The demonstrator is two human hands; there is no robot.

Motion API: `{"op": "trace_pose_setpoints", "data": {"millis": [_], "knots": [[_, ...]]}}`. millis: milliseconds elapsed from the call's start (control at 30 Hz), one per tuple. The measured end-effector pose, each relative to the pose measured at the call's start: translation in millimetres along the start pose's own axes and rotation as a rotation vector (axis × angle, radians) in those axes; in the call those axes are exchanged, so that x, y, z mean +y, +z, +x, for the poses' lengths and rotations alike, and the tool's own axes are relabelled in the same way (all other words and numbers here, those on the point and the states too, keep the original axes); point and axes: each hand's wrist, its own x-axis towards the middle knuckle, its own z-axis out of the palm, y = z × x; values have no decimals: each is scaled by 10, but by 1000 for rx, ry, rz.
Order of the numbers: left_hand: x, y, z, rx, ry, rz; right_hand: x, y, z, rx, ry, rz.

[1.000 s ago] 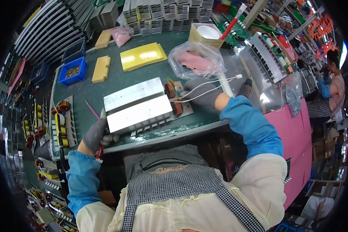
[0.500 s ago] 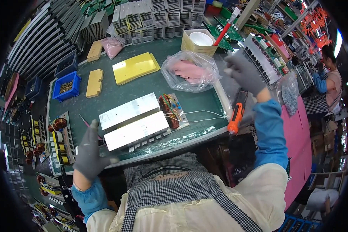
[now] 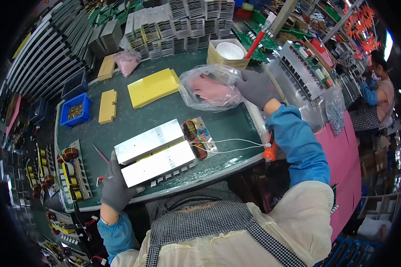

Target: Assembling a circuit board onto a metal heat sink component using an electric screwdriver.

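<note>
In the head view, your grey-gloved left hand (image 3: 117, 189), spread, touches the left end of the silver twin-bar metal assembly (image 3: 161, 163) on the dark-green counter (image 3: 142, 119). Your grey-gloved right hand (image 3: 256, 86) touches the clear plastic bag (image 3: 192, 101) holding pink sheets (image 3: 209, 87); I cannot tell its grip.

On the left, a blue bin (image 3: 78, 120) with small brass-coloured pieces (image 3: 75, 111) sits near a notched tan board (image 3: 107, 107); yellow sheets (image 3: 151, 88) lie to its right. On the far side, stacked finned metal blocks (image 3: 176, 26) stand near a box (image 3: 216, 58) holding a white bowl (image 3: 230, 50).
</note>
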Motion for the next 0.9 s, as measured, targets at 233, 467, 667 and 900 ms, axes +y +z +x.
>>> {"op": "trace_pose_setpoints", "data": {"millis": [233,467,667,900], "knots": [[-10,-10,24,-27,12,-96,591,-492,-320,173,55,166],[-27,1,66,-23,94,-126,1452,-737,-308,296,313,152],[-138,-40,110,-54,161,46,1139,-1023,-312,-10,183,-339],[-172,-69,284,-313,292,77,280,-500,113,270,-127,-249]]}}
